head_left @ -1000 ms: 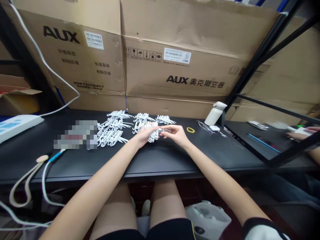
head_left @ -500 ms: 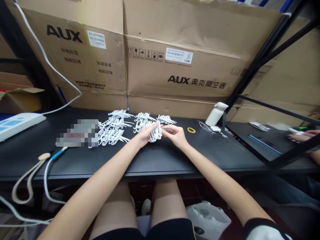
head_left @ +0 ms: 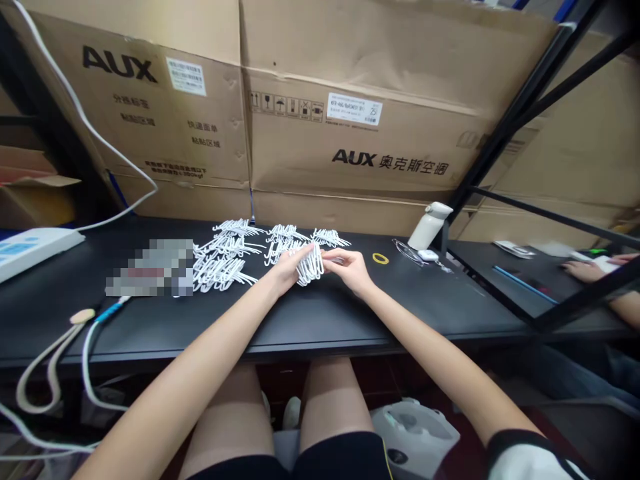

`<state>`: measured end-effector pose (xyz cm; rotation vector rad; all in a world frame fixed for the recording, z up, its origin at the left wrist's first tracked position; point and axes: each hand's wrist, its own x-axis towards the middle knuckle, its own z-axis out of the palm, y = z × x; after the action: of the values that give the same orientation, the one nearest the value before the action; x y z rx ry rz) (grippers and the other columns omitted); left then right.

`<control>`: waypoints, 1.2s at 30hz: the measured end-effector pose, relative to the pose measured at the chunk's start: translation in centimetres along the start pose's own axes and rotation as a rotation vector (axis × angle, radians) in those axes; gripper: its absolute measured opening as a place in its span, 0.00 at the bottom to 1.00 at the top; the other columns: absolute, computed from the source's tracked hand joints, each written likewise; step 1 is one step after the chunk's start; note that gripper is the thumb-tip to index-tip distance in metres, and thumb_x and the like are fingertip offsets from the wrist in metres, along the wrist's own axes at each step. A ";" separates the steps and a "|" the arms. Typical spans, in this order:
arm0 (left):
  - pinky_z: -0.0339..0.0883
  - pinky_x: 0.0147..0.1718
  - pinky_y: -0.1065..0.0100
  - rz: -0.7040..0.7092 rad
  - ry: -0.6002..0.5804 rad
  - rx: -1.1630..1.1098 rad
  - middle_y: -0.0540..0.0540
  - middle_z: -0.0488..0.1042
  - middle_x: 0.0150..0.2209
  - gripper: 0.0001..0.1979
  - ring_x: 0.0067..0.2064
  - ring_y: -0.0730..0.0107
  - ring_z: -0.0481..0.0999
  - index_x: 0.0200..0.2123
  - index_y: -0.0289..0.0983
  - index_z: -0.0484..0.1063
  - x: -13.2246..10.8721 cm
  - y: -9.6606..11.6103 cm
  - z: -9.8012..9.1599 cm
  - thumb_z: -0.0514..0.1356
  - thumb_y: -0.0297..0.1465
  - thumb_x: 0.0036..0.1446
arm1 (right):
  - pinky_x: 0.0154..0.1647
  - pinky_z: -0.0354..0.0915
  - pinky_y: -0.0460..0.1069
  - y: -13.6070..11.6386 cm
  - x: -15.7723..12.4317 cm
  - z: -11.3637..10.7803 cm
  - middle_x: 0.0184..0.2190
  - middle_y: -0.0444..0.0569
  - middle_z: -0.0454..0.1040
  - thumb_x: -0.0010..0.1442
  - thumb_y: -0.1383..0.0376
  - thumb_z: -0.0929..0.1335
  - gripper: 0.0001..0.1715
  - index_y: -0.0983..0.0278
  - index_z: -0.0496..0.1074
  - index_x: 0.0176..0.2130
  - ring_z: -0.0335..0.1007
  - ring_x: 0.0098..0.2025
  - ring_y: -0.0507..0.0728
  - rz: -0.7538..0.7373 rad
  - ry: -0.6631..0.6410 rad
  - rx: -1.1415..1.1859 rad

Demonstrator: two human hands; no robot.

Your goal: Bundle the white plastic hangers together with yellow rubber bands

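Observation:
My left hand (head_left: 289,272) is wrapped around a bundle of white, looped, cord-like wires (head_left: 311,265), held just above the black table. At the bundle's right side, my right hand (head_left: 350,268) has its fingertips pinched together on the wire ends; the exact contact is partly hidden. Behind my hands lie more white hooked wire bundles: a large group on the left (head_left: 223,272), a middle group (head_left: 281,235) and a small bundle (head_left: 330,238). Right of my right hand, a yellow ring-shaped band (head_left: 381,258) lies flat.
Cardboard boxes (head_left: 290,147) wall off the back of the black table (head_left: 320,327). A white bottle (head_left: 430,225), glasses (head_left: 407,252) and a small white case (head_left: 428,255) stand right. Left are a blurred-out device (head_left: 155,267) and a power strip (head_left: 35,247). Another person's hand (head_left: 585,270) shows far right.
The view has shifted slightly, moving the scene a little left. Both hands keep nearly the same place on the bundle, with the right fingertips moving only slightly.

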<state>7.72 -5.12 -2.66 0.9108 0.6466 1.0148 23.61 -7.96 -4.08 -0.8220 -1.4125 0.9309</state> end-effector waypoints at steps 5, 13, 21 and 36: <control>0.75 0.31 0.66 0.015 -0.039 0.058 0.40 0.80 0.32 0.12 0.29 0.64 0.79 0.39 0.30 0.75 -0.3 0.0 0.0 0.65 0.30 0.52 | 0.33 0.72 0.53 0.1 0.0 -0.1 0.32 0.48 0.78 0.43 0.57 0.76 0.15 0.62 0.80 0.32 0.72 0.27 0.54 -0.009 -0.007 -0.014; 0.73 0.29 0.68 0.048 -0.008 0.118 0.44 0.78 0.30 0.19 0.27 0.69 0.78 0.43 0.31 0.73 -0.5 -0.1 0.2 0.69 0.28 0.45 | 0.31 0.70 0.51 0.3 -0.1 -0.2 0.29 0.46 0.75 0.45 0.57 0.76 0.14 0.62 0.80 0.32 0.70 0.24 0.52 -0.036 -0.029 -0.047; 0.71 0.28 0.70 0.078 -0.015 0.146 0.47 0.77 0.29 0.25 0.27 0.70 0.77 0.48 0.34 0.70 -0.3 -0.2 -0.2 0.68 0.28 0.44 | 0.27 0.71 0.50 -0.1 -0.3 -0.2 0.31 0.46 0.75 0.45 0.58 0.76 0.15 0.62 0.79 0.33 0.71 0.24 0.52 -0.048 -0.098 -0.073; 0.70 0.30 0.69 0.064 -0.034 0.069 0.45 0.77 0.29 0.19 0.28 0.69 0.77 0.36 0.32 0.71 0.0 -0.1 -0.3 0.70 0.28 0.39 | 0.19 0.67 0.46 -0.1 -0.4 -0.2 0.37 0.51 0.76 0.49 0.56 0.74 0.19 0.64 0.78 0.38 0.73 0.27 0.54 -0.030 -0.110 -0.100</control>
<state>7.54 -5.03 -2.89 1.0129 0.6299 1.0372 23.84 -8.33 -4.13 -0.8317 -1.5734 0.9002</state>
